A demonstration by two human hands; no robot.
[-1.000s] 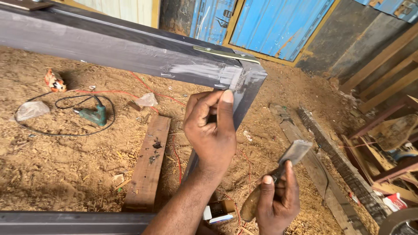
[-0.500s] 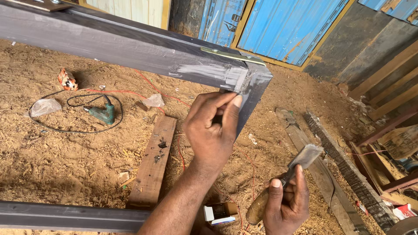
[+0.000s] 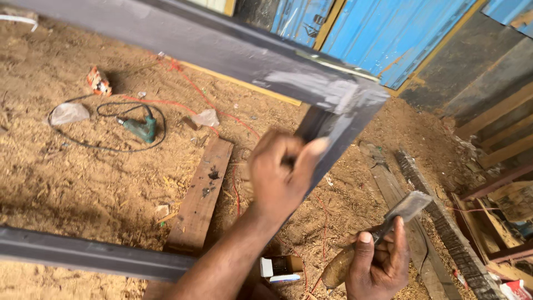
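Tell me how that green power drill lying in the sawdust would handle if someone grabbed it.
The green drill looks compact and solid, so probably stiff and rather heavy for its size. Its black cord loops loosely around it, so it would likely trail and snag. It lies on its side in soft sawdust; rolling seems unlikely, though the dusty grip may be slippery.

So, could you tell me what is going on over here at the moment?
A person is working on the corner of a dark grey painted frame. The left hand presses a thumb against the pale filler patch near the corner joint. The right hand holds a putty knife with a wooden handle, blade up, clear of the frame. A green power drill and a plank lie on the sawdust floor.
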